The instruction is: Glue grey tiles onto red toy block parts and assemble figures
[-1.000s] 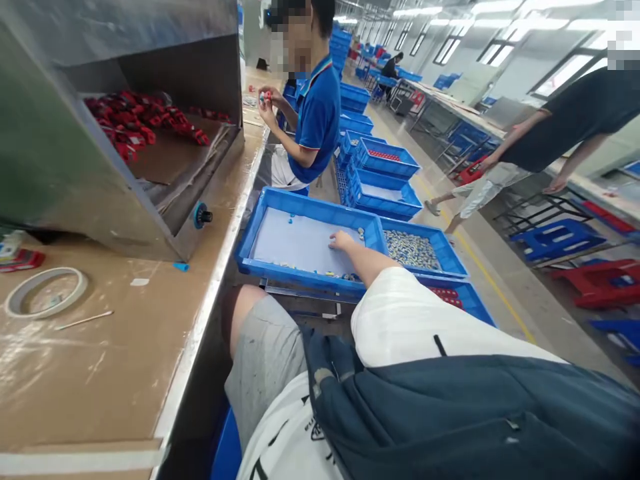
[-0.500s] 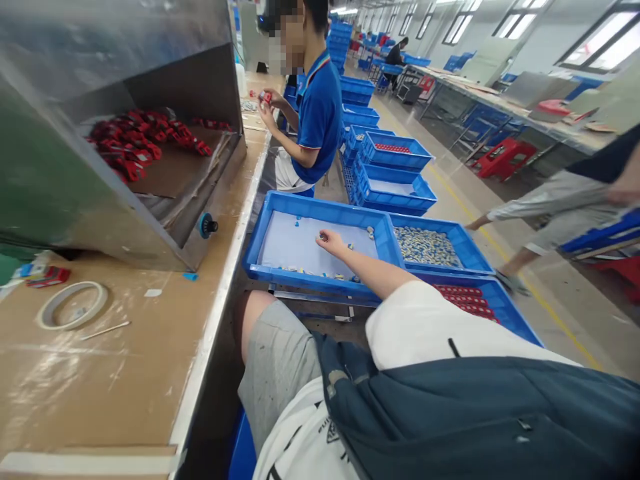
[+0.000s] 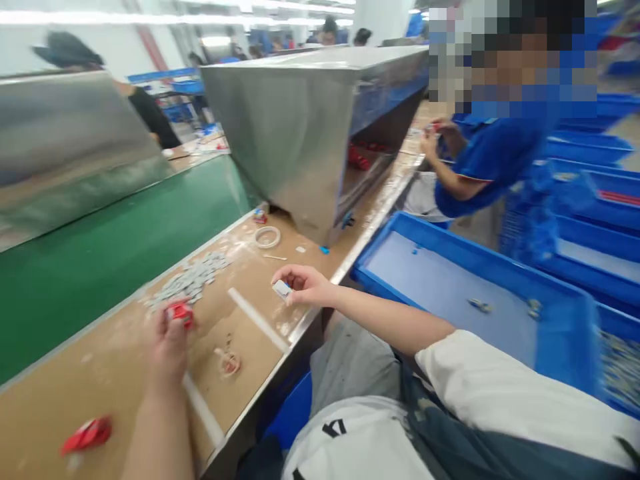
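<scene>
My left hand is closed around a red toy part above the brown worktable. Between the thumb and fingers of my right hand is a small white piece, near the table's front edge. Many flat grey pieces lie spread on the table beyond my left hand. Another red part rests at the lower left. A small pile of beige and reddish bits sits between my hands, nearer to me.
A metal hood stands on the table, with a tape roll before it. A green belt runs behind. On the right are a blue tray and a person in blue holding something red.
The view has swung left to the table. My right hand has left the blue tray and is now over the table edge with a white piece. My left hand has come into view.
</scene>
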The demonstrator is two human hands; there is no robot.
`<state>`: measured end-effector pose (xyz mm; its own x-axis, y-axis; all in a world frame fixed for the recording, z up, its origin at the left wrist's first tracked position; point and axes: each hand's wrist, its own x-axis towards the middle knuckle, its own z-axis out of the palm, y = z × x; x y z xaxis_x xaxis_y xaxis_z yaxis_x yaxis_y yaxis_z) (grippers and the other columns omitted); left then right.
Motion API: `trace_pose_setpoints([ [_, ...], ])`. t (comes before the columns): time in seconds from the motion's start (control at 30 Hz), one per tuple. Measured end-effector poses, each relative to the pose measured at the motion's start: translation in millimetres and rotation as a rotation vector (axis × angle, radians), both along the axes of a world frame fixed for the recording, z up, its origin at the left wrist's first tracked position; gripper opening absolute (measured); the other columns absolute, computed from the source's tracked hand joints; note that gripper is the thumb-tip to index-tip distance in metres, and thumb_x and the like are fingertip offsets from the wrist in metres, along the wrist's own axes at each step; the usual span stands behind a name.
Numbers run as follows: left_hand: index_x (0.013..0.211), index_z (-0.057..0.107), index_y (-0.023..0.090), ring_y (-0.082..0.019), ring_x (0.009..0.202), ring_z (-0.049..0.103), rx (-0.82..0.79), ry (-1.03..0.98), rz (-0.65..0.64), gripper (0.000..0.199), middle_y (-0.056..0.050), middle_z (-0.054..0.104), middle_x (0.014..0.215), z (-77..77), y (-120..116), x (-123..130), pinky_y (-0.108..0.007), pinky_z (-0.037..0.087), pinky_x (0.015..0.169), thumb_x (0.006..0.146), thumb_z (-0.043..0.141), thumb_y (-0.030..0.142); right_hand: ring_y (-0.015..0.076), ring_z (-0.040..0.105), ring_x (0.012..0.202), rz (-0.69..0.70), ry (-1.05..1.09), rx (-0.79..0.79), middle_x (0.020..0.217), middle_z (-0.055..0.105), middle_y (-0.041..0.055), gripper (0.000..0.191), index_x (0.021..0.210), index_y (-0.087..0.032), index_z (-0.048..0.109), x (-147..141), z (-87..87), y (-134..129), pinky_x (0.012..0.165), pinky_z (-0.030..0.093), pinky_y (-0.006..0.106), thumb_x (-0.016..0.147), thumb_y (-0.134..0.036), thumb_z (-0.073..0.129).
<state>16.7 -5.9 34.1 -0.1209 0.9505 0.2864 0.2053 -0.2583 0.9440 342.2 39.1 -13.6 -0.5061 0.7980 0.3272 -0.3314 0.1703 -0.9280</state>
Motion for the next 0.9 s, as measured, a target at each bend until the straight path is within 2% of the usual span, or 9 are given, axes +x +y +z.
trace_pose_setpoints([
  [0.1,0.094,0.061,0.026,-0.011,0.050,0.043,-0.130,-0.242,0.090,0.062,0.004,0.054,0.069,-17.4,-0.4,4.7,-0.023,0.039,0.046,0.081,0.073,0.086,0.0120,0.067,0.078,0.204,0.047,-0.020,0.093,0.073,0.0028,0.060,0.112,-0.017,0.071,-63.7,10.8,19.8,0.076,0.057,0.027,0.080,-0.061,0.095],
  [0.17,0.091,0.057,0.026,-0.010,0.046,0.034,-0.144,-0.366,0.071,0.070,0.006,0.047,0.063,-24.7,3.0,6.4,-0.022,0.031,0.043,0.080,0.066,0.095,0.0134,0.071,0.079,0.268,0.070,-0.055,0.100,0.078,0.0058,0.058,0.114,-0.017,0.071,-100.2,12.7,30.1,0.077,0.061,0.030,0.083,-0.062,0.092],
  [0.3,0.089,0.055,0.025,-0.009,0.045,0.026,-0.091,-0.521,0.030,0.083,0.007,0.040,0.061,-27.5,3.1,0.5,-0.021,0.026,0.042,0.073,0.059,0.107,0.0127,0.069,0.074,0.225,0.071,-0.114,0.095,0.078,0.0043,0.062,0.116,-0.018,0.075,-153.6,10.2,43.8,0.074,0.061,0.030,0.083,-0.067,0.089],
  [0.4,0.090,0.054,0.026,-0.010,0.047,0.026,-0.095,-0.577,0.000,0.071,0.006,0.042,0.064,-26.6,2.4,-3.8,-0.022,0.028,0.043,0.082,0.062,0.095,0.0107,0.062,0.065,0.171,0.073,-0.152,0.077,0.069,-0.0002,0.063,0.107,-0.016,0.075,-173.1,5.0,48.2,0.065,0.054,0.026,0.088,-0.076,0.077],
  [0.47,0.090,0.055,0.025,-0.011,0.049,0.029,-0.114,-0.583,0.007,0.057,0.005,0.045,0.066,-27.9,4.3,-4.2,-0.022,0.031,0.045,0.087,0.064,0.081,0.0087,0.050,0.055,0.114,0.093,-0.194,0.063,0.055,-0.0064,0.061,0.101,-0.018,0.071,-178.2,-0.5,48.8,0.054,0.043,0.023,0.089,-0.078,0.073],
  [0.57,0.094,0.056,0.025,-0.012,0.052,0.038,-0.173,-0.488,0.088,0.038,0.003,0.053,0.073,-35.0,8.6,-2.8,-0.023,0.034,0.048,0.088,0.065,0.062,0.0081,0.032,0.047,0.025,0.070,-0.264,0.054,0.034,-0.0114,0.063,0.087,-0.021,0.063,-178.9,-8.9,47.6,0.047,0.027,0.023,0.090,-0.083,0.066],
  [0.67,0.100,0.056,0.026,-0.015,0.060,0.048,-0.173,-0.290,0.131,0.030,0.003,0.055,0.075,-46.4,10.0,-2.2,-0.025,0.040,0.055,0.092,0.058,0.054,0.0099,0.039,0.053,-0.072,-0.014,-0.175,0.060,0.043,-0.0060,0.071,0.075,-0.020,0.059,-176.8,-11.4,44.9,0.050,0.032,0.026,0.090,-0.090,0.059],
  [0.77,0.108,0.057,0.026,-0.018,0.067,0.051,-0.102,-0.056,0.133,0.030,0.002,0.055,0.078,-56.3,7.9,-4.0,-0.028,0.043,0.063,0.099,0.050,0.054,0.0124,0.051,0.067,-0.151,-0.099,-0.034,0.075,0.057,-0.0021,0.065,0.091,-0.019,0.068,-175.1,-7.4,39.9,0.064,0.044,0.026,0.096,-0.083,0.058],
  [0.9,0.118,0.056,0.026,-0.020,0.074,0.056,-0.025,0.201,0.163,0.032,0.000,0.060,0.090,-61.2,6.4,-7.7,-0.034,0.045,0.071,0.104,0.044,0.052,0.0166,0.067,0.094,-0.176,-0.196,0.090,0.100,0.073,0.0020,0.049,0.119,-0.022,0.073,-174.3,-1.6,32.1,0.090,0.053,0.030,0.107,-0.064,0.052],
])
